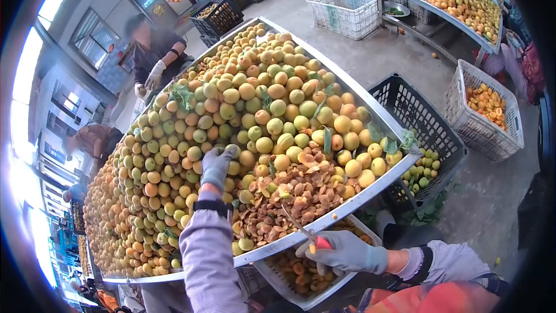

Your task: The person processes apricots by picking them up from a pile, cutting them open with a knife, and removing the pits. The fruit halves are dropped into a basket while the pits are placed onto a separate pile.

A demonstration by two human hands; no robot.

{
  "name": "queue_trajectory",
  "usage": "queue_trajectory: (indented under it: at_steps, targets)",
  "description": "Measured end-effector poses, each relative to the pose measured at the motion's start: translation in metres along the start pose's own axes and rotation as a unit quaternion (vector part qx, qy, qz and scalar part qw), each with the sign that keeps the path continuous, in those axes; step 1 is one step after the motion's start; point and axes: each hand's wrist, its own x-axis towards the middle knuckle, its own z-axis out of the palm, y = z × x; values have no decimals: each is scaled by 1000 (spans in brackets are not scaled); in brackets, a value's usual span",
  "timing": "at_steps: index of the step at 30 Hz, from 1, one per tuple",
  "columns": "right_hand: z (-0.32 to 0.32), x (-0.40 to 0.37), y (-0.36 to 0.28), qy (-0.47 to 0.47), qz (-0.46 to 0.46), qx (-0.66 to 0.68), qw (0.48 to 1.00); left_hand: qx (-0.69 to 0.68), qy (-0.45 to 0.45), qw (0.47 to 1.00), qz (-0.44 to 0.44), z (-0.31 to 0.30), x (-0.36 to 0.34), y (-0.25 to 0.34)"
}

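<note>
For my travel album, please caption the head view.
Grey-gloved left hand touching round yellow-green fruit; grey-gloved right hand holding a curved red-handled tool.

Workshop, heaped fruit (pixel 231 95), worktables (pixel 359 199), plastic crates (pixel 344 16)

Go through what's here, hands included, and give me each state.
Fruit: whole, heaped
Tool: held, blade exposed
Left hand: gloved, touching fruit
Right hand: gloved, gripping tool
Brown pieces: loose, piled
Table: loaded
Black crate: partly filled

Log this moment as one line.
left hand: among fruit | right hand: holding red-handled curved tool | brown pits: heaped at table's near edge
</note>
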Motion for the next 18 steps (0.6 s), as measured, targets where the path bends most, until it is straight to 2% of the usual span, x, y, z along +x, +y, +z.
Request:
queue_trajectory:
  at_steps: [1, 2, 3, 4, 5, 7, 8, 9, 11, 12, 13, 14, 15, 16, 18]
  targets:
    - [-2, -1, 0, -4, 6, 6, 1000, -116, -63, 991, 32, -4, -8, 4]
    - [-3, -2, 0, -8, 13, 10, 1000, -255, -87, 963, -21, -8, -18, 7]
    - [-3, -3, -2, -7, 16, 12, 1000, -254, -89, 963, -24, -9, -18, 6]
    - [-3, -5, -5, -4, 19, 18, 1000, -415, -84, 906, 10, -11, -16, 2]
    - [-4, -5, -7, -1, 22, 24, 999, -563, -74, 822, 43, -13, -16, -2]
    - [-10, -4, -5, -4, 26, 27, 999, -719, -127, 683, -9, -28, -18, 9]
    - [-12, -3, -5, -7, 27, 30, 999, -747, -116, 654, -9, -30, -22, 22]
    - [-14, -3, -5, -7, 28, 32, 999, -747, -116, 655, -11, -29, -13, 24]
    - [-18, -3, -6, -4, 26, 42, 999, -705, -81, 704, -26, -22, 10, 20]
    - [-19, -3, -7, -4, 27, 43, 999, -595, -52, 801, -21, -15, 13, 21]
    - [-20, -4, -8, -5, 23, 49, 999, -448, 23, 892, -46, -6, 10, 36]
    - [-22, -5, -10, -6, 18, 55, 998, -259, 87, 961, 46, 6, 21, 27]
    - [-23, -6, -10, -5, 17, 57, 998, -57, 145, 978, 138, 12, 21, 32]
    - [-24, -6, -11, -7, 19, 61, 998, -56, 144, 978, 139, 17, 21, 36]
    - [-25, -8, -12, -10, 23, 67, 997, 198, 193, 959, 62, 28, 14, 53]
